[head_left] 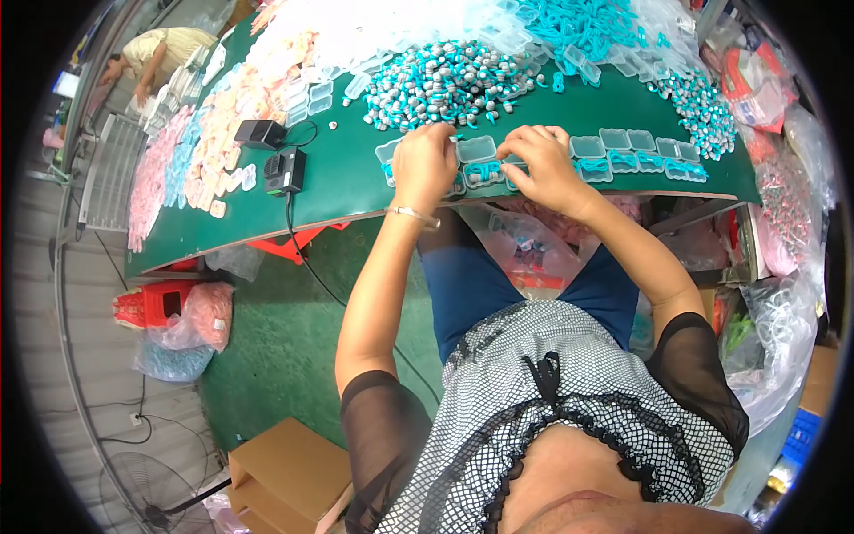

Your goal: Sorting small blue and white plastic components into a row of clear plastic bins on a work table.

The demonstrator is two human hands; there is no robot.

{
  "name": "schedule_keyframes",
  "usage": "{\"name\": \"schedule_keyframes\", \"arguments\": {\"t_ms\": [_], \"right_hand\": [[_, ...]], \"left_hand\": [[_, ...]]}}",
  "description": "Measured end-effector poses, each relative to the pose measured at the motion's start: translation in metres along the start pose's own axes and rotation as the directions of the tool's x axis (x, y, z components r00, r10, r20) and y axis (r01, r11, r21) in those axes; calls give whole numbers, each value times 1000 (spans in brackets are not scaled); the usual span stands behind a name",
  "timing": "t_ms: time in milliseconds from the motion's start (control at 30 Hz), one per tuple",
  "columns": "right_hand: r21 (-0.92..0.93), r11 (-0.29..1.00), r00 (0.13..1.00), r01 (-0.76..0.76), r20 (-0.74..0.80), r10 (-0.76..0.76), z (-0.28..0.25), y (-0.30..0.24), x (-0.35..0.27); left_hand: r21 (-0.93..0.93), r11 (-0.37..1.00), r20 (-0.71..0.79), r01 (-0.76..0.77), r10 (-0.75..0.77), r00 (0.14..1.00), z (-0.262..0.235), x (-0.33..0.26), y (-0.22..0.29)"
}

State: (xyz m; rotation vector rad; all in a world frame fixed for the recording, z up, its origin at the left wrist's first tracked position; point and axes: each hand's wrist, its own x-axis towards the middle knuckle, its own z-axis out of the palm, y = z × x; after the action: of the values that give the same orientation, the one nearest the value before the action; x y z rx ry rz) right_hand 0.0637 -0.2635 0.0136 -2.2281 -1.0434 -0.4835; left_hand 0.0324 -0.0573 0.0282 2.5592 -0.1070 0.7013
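A row of small clear plastic cases with lids open runs along the table's near edge. My left hand (425, 165) is over the cases at the row's left end, fingers bent and drawn together; whatever is in them is hidden. Just to its right, an open case (484, 173) holds teal cord and grey pieces. My right hand (544, 169) reaches over the right side of that case, thumb and fingers apart, with nothing visible between them. Right of it, several more cases (592, 167) hold coiled teal cord. Beyond my hands lies a heap of small grey-and-teal pieces (445, 84).
Teal cords (583, 36) are heaped at the back, with more grey-and-teal pieces (698, 107) at the right. Pink and peach pieces (240, 133) cover the green table's left side. Black device boxes (285, 171) trail a cable. A cardboard box (294, 472) stands on the floor. Another person (165, 53) is at far left.
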Motion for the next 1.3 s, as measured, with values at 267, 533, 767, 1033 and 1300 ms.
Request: {"name": "schedule_keyframes", "arguments": {"t_ms": [267, 533, 767, 1033, 1300], "right_hand": [[-73, 996, 998, -54, -25, 52, -46, 30, -15], [-193, 922, 930, -335, -224, 291, -111, 140, -24], [-459, 535, 680, -709, -245, 691, -142, 241, -10], [-552, 378, 573, -743, -235, 785, -127, 276, 4], [-597, 621, 794, -509, -47, 606, -129, 230, -2]], "left_hand": [[389, 915, 292, 105, -230, 928, 27, 37, -8], [205, 969, 195, 135, -175, 965, 28, 33, -9], [-261, 931, 81, 254, -241, 967, 20, 35, -6], [-760, 371, 434, 534, -323, 841, 2, 22, 12], [-848, 101, 463, 520, -338, 820, -2, 7, 25]]}}
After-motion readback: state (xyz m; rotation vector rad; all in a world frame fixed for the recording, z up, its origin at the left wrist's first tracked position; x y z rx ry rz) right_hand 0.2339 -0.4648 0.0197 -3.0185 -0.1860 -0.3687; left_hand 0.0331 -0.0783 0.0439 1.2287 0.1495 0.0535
